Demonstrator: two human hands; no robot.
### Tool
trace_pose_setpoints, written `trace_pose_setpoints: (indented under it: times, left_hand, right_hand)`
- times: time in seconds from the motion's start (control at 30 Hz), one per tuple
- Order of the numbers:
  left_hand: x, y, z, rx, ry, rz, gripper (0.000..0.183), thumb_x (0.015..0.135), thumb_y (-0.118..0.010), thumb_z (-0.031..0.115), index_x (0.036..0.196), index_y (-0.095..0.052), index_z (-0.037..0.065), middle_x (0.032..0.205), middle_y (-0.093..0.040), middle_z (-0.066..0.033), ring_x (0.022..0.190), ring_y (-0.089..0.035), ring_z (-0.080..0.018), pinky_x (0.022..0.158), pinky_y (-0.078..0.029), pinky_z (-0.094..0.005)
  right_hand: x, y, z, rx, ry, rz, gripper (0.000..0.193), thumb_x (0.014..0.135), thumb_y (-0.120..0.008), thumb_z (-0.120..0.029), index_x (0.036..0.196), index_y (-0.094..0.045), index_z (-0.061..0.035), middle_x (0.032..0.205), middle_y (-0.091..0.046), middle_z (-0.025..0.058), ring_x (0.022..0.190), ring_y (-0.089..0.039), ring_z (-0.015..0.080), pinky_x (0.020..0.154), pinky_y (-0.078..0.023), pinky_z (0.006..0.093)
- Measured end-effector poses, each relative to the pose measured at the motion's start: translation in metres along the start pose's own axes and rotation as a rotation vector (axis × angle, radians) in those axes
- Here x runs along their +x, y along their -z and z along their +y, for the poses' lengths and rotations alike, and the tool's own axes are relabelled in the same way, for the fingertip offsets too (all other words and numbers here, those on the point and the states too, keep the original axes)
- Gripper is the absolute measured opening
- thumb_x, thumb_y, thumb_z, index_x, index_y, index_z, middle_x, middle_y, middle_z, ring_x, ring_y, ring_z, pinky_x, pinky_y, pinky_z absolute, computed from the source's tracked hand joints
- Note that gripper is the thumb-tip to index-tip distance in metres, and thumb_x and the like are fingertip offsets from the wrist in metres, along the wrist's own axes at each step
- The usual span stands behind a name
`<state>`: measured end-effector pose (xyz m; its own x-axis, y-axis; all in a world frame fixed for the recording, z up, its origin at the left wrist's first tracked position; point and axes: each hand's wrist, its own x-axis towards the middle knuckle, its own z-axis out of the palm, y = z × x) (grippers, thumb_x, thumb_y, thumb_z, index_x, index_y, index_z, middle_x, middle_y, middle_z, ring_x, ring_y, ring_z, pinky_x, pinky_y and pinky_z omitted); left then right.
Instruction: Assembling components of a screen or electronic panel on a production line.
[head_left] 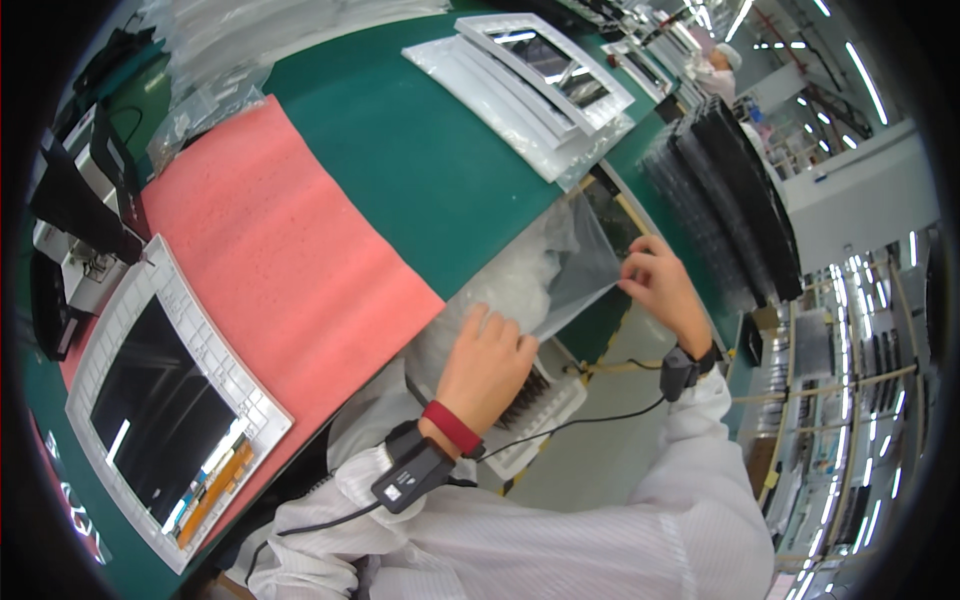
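Note:
A clear plastic bag point(585, 270) stretches between my two hands, just off the table's front edge. My right hand point(660, 290) pinches its right corner between thumb and fingertips. At the bag's near left end, the fingers of my left hand point(485, 370) are bent and closed on the plastic; the thumb side is partly hidden. Crumpled translucent plastic point(510, 290) lies behind and below the left fingers. To the left, a flat display panel point(165, 400) with a white frame, dark screen and orange ribbon part rests partly on a pink foam mat point(290, 260).
White-framed panels point(540, 75) are stacked on the green table point(400, 150) at the back. Clear bags point(270, 30) are piled at far left, near a black-and-white device point(85, 220). Black trays point(720, 190) stand at right. A cable point(570, 425) links my wrist devices. A person point(715, 72) is far off.

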<state>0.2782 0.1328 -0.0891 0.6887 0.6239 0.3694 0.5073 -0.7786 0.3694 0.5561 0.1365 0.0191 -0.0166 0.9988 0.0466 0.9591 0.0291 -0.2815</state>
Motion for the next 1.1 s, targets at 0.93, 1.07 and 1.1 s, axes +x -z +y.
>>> trace_pose_setpoints:
  times: [0.93, 1.07, 1.1]
  left_hand:
    - [-0.170, 0.139, 0.031, -0.903, 0.658, 0.128, 0.060, 0.083, -0.079, 0.024, 0.129, -0.053, -0.002, 0.113, -0.062, -0.0131, 0.100, -0.063, -0.0235, 0.089, -0.051, -0.0342]
    - [-0.223, 0.198, 0.004, -0.820, 0.547, -0.013, 0.051, 0.083, -0.078, 0.021, 0.125, -0.059, -0.002, 0.109, -0.066, -0.0147, 0.095, -0.066, -0.0234, 0.085, -0.052, -0.0340]
    - [-0.237, 0.226, -0.002, -0.781, 0.602, -0.042, 0.044, 0.085, -0.075, 0.020, 0.121, -0.062, -0.001, 0.107, -0.067, -0.0149, 0.093, -0.067, -0.0258, 0.082, -0.053, -0.0348]
  right_hand:
    - [-0.026, -0.122, -0.334, 2.072, 0.182, -0.344, 0.013, 0.095, -0.051, -0.013, 0.087, -0.052, -0.0020, 0.067, -0.048, 0.0040, 0.048, -0.041, 0.0086, 0.042, -0.032, 0.0226]
    - [-0.005, -0.123, -0.347, 1.991, 0.158, -0.457, 0.011, 0.094, -0.051, -0.009, 0.086, -0.055, -0.0028, 0.069, -0.053, 0.0030, 0.050, -0.043, 0.0067, 0.044, -0.034, 0.0212]
    - [0.007, -0.124, -0.340, 1.866, 0.215, -0.477, 0.010, 0.095, -0.054, -0.010, 0.090, -0.058, -0.0023, 0.072, -0.056, 0.0022, 0.052, -0.047, 0.0071, 0.046, -0.036, 0.0207]
